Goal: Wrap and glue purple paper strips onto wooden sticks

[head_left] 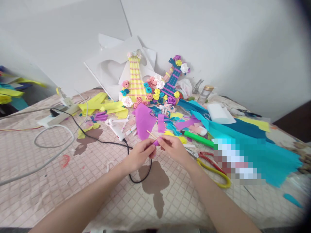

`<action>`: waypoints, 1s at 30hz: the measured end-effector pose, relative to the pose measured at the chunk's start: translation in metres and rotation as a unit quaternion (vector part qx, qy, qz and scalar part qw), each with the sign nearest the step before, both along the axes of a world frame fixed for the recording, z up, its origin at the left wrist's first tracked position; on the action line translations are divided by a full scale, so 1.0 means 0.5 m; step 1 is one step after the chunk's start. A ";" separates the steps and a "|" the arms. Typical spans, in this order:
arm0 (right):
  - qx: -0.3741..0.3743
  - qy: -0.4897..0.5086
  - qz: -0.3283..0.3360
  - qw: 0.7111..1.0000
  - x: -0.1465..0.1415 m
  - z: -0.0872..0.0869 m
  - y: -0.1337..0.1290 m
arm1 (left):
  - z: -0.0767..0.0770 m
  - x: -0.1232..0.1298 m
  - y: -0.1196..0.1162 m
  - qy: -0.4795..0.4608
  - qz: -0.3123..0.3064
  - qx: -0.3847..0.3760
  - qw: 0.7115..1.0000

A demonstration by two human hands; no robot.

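My left hand and my right hand meet in the middle, fingertips pinched on a small piece of purple crepe paper. A thin wooden stick sticks out from between the fingers, up and to the left, against the paper; its lower end is hidden. Just beyond my hands lies a larger purple crepe sheet. A white glue gun rests to the left, its black cord looping under my left hand. Scissors with yellow and red handles lie right of my right hand.
Two paper guitars, one yellow and one blue, stand at the back, trimmed with paper roses. Teal crepe paper covers the right side, with a green cutter beside it. A power strip and cables lie left.
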State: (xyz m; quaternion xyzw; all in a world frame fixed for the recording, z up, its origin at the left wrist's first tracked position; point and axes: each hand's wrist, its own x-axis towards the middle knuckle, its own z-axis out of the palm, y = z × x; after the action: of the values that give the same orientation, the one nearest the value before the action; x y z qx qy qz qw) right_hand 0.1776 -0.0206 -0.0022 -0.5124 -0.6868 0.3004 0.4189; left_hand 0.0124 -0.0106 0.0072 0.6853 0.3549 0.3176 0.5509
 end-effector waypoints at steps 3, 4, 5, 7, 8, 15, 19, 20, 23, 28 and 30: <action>-0.010 0.017 -0.008 1.000 0.004 -0.003 0.003 | 0.003 -0.001 -0.001 0.004 0.002 0.002 1.000; -0.010 0.020 -0.012 1.000 0.004 -0.002 0.003 | 0.004 -0.001 -0.001 0.004 0.002 0.003 1.000; -0.010 0.022 -0.016 1.000 0.004 -0.002 0.003 | 0.005 -0.001 -0.002 0.003 0.002 0.003 1.000; -0.002 0.019 -0.023 1.000 0.002 0.001 0.002 | 0.006 -0.001 -0.002 0.004 0.001 0.004 1.000; 0.005 0.015 -0.029 0.999 0.001 0.002 0.000 | 0.007 -0.001 -0.001 0.005 0.002 0.004 1.000; 0.056 0.017 -0.058 0.997 -0.007 -0.001 -0.003 | 0.001 -0.003 0.002 -0.014 -0.003 -0.025 1.000; 0.023 0.068 -0.012 0.997 -0.006 0.000 0.001 | 0.000 -0.003 0.002 -0.047 0.001 -0.038 0.998; 0.014 0.077 0.007 0.997 -0.007 0.001 0.001 | 0.001 -0.002 0.001 -0.058 0.002 -0.044 0.997; -0.001 0.082 0.070 0.994 -0.013 0.005 -0.001 | 0.005 0.001 0.001 -0.094 0.002 -0.066 0.993; 0.013 0.068 0.101 0.992 -0.025 0.001 -0.006 | 0.006 0.002 0.003 -0.124 -0.007 -0.099 0.987; 0.033 0.056 0.085 0.994 -0.026 -0.003 -0.007 | 0.006 0.001 0.003 -0.127 -0.011 -0.113 0.985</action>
State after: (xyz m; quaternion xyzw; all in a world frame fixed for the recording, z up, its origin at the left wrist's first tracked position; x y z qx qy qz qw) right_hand 0.1646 -0.0239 -0.0037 -0.4207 -0.7129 0.3399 0.4464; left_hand 0.0129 -0.0089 0.0103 0.5769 0.3081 0.3537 0.6687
